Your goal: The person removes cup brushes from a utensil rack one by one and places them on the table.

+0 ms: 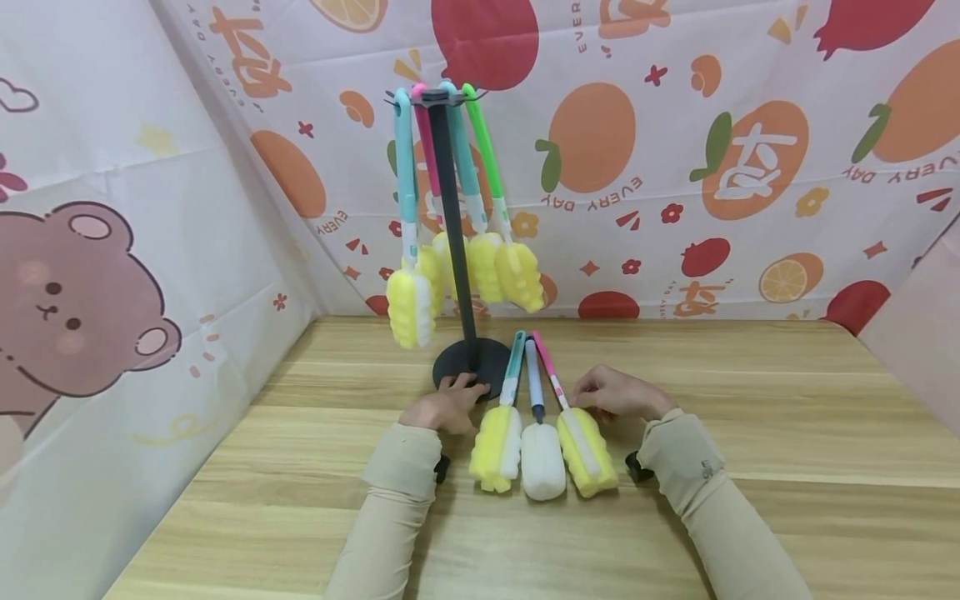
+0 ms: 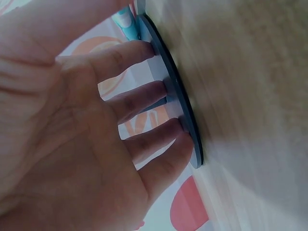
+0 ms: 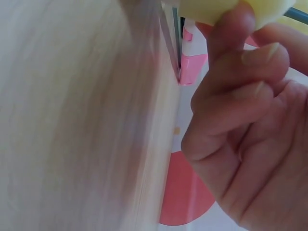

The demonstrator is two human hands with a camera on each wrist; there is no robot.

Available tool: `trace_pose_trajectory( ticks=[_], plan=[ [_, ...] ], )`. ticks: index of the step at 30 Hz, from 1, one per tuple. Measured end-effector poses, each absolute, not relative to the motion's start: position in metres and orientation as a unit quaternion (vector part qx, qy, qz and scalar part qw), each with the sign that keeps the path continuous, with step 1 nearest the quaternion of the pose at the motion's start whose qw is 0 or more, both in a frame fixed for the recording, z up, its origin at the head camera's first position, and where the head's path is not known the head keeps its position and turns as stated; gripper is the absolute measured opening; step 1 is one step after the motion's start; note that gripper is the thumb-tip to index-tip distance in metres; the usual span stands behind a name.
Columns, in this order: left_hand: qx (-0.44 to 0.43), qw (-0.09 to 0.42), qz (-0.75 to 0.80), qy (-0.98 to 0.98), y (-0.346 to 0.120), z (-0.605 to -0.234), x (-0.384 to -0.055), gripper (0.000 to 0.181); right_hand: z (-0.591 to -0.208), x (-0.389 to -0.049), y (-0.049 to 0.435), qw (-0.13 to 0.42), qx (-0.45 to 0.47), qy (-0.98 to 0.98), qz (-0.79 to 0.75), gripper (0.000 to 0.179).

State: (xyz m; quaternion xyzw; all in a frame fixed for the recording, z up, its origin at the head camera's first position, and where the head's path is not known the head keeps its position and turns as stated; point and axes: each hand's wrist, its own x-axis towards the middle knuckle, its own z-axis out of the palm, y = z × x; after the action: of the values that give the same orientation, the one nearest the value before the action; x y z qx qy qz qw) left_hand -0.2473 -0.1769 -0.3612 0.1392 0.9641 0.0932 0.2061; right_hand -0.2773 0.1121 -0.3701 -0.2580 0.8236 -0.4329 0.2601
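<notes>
My left hand rests on the round black base of a stand, its spread fingertips pressing the disc in the left wrist view. Three sponge bottle brushes lie side by side, handles pointing away: one with a teal handle, one with a pale blue handle and white sponge, one with a pink handle. At the upper end of the pink brush's yellow sponge, my right hand pinches with curled fingers. The right wrist view shows the index fingertip against pale yellow sponge.
The stand's black post rises behind the left hand. From its hooks hang several sponge brushes with teal, pink and green handles. A fruit-print cloth backs the wooden table; a bear-print cloth stands at left.
</notes>
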Motion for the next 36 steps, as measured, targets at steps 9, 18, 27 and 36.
trace_pose_trajectory(
  ticks=[9,18,27,36],
  plan=[
    [0.142,0.203,0.097,0.964,-0.178,-0.361,-0.247,0.072,-0.369,-0.277,0.113,0.252,-0.254,0.824,-0.439,0.020],
    [0.132,0.208,0.102,0.964,-0.177,-0.359,-0.245,0.072,-0.362,-0.277,0.110,0.200,-0.205,0.850,-0.443,0.022],
    [0.127,0.205,0.101,0.965,-0.176,-0.360,-0.246,0.072,-0.352,-0.280,0.106,0.134,-0.165,0.856,-0.470,0.019],
    [0.118,0.211,0.106,0.965,-0.176,-0.359,-0.244,0.071,-0.343,-0.280,0.109,0.093,-0.193,0.868,-0.448,0.015]
  ],
)
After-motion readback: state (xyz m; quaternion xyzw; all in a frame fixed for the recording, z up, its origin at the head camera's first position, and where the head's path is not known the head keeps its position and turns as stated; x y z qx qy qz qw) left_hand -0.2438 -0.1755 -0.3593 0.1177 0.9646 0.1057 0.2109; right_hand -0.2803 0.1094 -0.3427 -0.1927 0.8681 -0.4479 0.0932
